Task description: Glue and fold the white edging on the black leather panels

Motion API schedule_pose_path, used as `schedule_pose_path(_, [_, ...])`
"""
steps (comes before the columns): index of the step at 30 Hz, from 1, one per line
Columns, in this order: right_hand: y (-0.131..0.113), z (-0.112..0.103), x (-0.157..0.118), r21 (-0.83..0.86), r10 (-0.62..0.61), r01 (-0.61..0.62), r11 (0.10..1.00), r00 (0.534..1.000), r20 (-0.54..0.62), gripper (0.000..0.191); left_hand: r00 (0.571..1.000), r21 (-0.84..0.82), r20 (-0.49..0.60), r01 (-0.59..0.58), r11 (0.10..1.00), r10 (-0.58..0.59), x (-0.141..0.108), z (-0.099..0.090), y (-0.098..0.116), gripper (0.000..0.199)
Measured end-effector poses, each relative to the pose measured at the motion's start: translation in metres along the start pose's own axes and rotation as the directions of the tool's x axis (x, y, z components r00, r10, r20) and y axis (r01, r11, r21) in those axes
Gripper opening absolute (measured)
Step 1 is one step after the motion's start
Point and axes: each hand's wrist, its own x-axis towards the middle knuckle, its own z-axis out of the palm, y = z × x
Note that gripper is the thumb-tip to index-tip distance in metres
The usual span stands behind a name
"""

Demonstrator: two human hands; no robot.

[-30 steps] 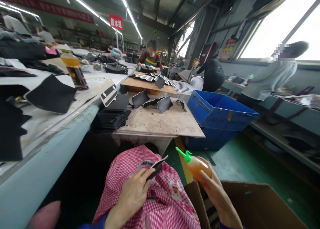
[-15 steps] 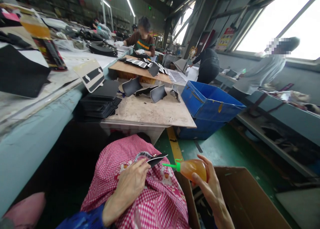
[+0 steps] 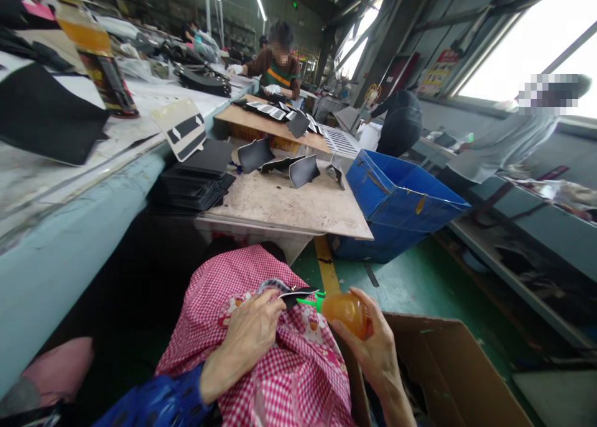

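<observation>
Over my lap, covered by a red-and-white checked apron (image 3: 280, 377), my left hand (image 3: 254, 330) is closed on a small black piece (image 3: 298, 294) with a pale edge. My right hand (image 3: 373, 334) is wrapped round a squeeze bottle (image 3: 347, 313) of amber liquid. The bottle lies on its side, its green nozzle (image 3: 311, 301) pointing left at the black piece. Whether the tip touches the piece is too small to tell.
Ahead, a board (image 3: 289, 206) bears curved black pieces and a black stack (image 3: 196, 178). To its right stands a blue bin (image 3: 405, 197). An open cardboard box (image 3: 457, 365) is by my right arm. A drink bottle (image 3: 100, 66) stands on the left table. Several people work further off.
My right hand has moved left with the bottle, bringing its green nozzle to the black piece. The whole view has shifted slightly.
</observation>
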Motion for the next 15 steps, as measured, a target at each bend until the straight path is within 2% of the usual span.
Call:
schedule_pose_path(8, [-0.016, 0.001, 0.004, -0.21, -0.284, 0.273, 0.939, 0.959, -0.02, 0.052, 1.0, 0.006, 0.008, -0.018, 1.0, 0.018, 0.0, 0.002, -0.001, 0.032])
schedule_pose_path(15, [-0.025, -0.002, 0.008, -0.215, -0.308, 0.309, 0.926, 0.951, 0.042, 0.051, 0.999, 0.018, 0.017, -0.036, 0.999, 0.036, 0.001, 0.004, -0.001, 0.032])
